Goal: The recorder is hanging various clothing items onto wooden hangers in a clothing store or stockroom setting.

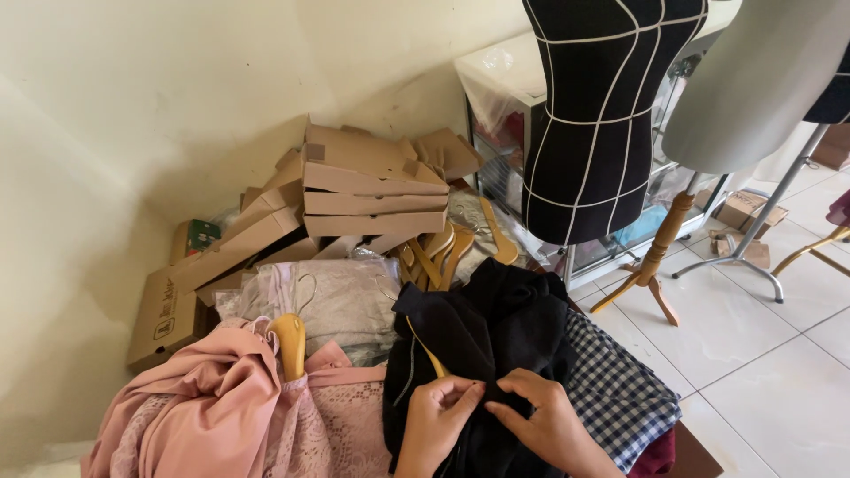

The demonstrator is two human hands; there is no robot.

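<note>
- A person's left hand (434, 416) and right hand (549, 423) meet over a black garment (496, 341) at the bottom centre of the view; the garment lies on top of a heap of clothes.
- The fingers of both hands are pressed together, pinching a small fold of the black cloth between them, fingertips nearly touching.
- A wooden hanger (429, 354) pokes out from under the black cloth just above the left hand. As I judge it, a tug on the fold could snag the cloth on the hanger or pull it askew.
- A checked cloth (620, 389) lies under the garment's right edge, and pink clothes (221, 398) with a second wooden hanger (289, 343) sit to the left. Lifting the black piece carelessly could drag these neighbours along or tip the heap.
- Behind the heap, flat cardboard boxes (372, 190) lean in a loose stack against the wall, with more hangers at their foot; a knock could likely send them sliding onto the clothes.
- A black dress form (598, 115) on a wooden stand rises near the heap's right side, on the tiled floor (770, 372); a wide swing of cloth could bump it.
</note>
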